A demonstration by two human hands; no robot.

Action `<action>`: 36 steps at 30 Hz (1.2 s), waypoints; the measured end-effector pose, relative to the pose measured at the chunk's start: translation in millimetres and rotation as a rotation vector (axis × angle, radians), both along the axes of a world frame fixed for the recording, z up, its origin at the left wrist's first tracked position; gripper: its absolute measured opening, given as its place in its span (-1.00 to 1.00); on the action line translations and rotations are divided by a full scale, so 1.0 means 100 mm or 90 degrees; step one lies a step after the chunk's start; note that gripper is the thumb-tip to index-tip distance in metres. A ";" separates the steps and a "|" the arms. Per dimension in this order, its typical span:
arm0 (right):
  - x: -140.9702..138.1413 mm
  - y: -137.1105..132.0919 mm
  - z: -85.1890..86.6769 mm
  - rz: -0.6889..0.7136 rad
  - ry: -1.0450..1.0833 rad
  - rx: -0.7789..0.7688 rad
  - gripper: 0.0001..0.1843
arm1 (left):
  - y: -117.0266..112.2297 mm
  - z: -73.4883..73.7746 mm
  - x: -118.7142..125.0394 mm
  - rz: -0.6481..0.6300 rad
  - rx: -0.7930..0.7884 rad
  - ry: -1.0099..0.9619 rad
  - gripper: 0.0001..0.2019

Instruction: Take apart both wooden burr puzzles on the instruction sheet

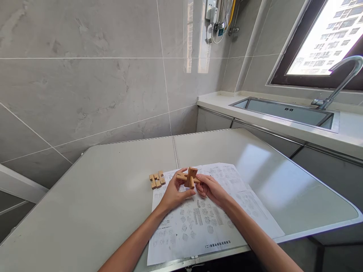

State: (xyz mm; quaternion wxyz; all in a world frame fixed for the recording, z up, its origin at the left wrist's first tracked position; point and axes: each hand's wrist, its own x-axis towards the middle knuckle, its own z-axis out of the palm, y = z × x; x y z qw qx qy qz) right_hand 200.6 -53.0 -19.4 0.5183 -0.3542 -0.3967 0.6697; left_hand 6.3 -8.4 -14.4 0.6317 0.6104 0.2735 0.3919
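Between both hands, just above the paper, is a partly joined wooden burr puzzle (191,173) made of crossing notched sticks. My left hand (177,190) grips it from the left, thumb below and fingers behind. My right hand (210,187) pinches the stick end that points right. The right fingers are curled, and their tips are partly hidden. Left of my left hand, several loose notched wooden pieces (157,180) lie side by side at the sheet's upper left corner. Under both hands spreads a printed instruction sheet (198,226) with small assembly drawings.
The pale table (107,200) has a seam (175,151) across it and stands by a grey tiled wall (113,94). Its front edge runs close below the sheet. At the right are a counter with a sink (283,111), a faucet (340,83) and a window.
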 end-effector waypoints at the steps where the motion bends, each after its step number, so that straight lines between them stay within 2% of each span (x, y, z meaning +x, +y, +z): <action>1: 0.00 0.00 0.00 0.000 0.002 -0.002 -0.49 | 0.00 0.00 0.01 0.003 -0.006 -0.012 -0.14; 5: 0.00 0.00 -0.01 0.003 0.012 -0.005 -0.50 | 0.00 0.04 0.01 -0.012 -0.031 -0.027 -0.36; 10: 0.00 0.00 -0.02 0.014 0.030 -0.009 -0.50 | 0.00 0.09 0.00 -0.023 -0.056 -0.032 -0.43; 24: 0.03 -0.01 -0.03 0.029 0.058 -0.001 -0.56 | -0.01 0.13 -0.02 -0.023 -0.093 -0.043 -0.48; 36: -0.03 -0.01 -0.05 0.025 0.090 -0.003 -0.56 | 0.01 0.11 -0.01 0.000 -0.082 -0.061 -0.51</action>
